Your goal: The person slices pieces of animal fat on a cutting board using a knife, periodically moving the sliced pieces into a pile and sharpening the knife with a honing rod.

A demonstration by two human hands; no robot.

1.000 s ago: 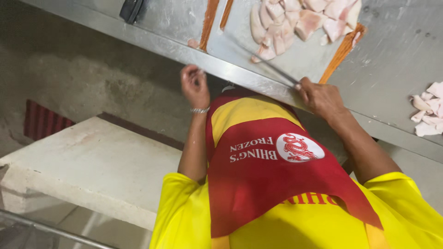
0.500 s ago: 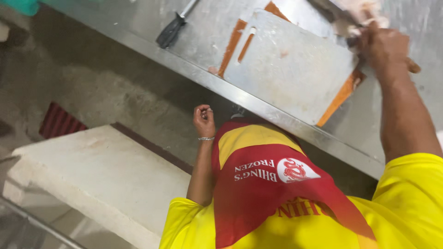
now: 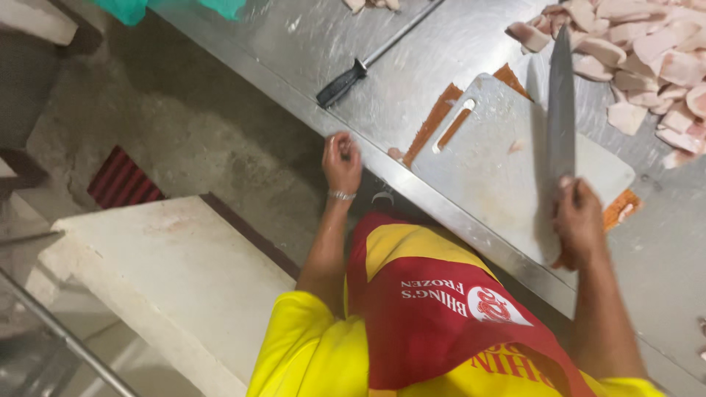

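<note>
- The right hand (image 3: 579, 220) is closed tight around the handle of a long butcher's knife (image 3: 562, 103), whose blade points away from the body and stands over the white cutting board (image 3: 507, 169). The knife is up in the air, so a loose or greasy grip could let it twist or drop onto the board, and that looks like the chief risk.
- The left hand (image 3: 343, 160) is curled, fingers bent in, at the near edge of the steel table (image 3: 412, 73), left of the cutting board. I cannot tell whether it pinches anything. It sits well clear of the blade; moving it onto the board while the knife is raised would put the fingers in danger.
- The cutting board lies askew, one corner near the table's front edge, with orange material showing beneath it. A hard stroke could shift it.
- Pale meat pieces (image 3: 640, 59) are heaped beyond the board to its right; a careless sweep of the blade could scatter them.
- A sharpening steel with a black handle (image 3: 368, 65) lies left of the board, close enough to the edge to be knocked off.
</note>
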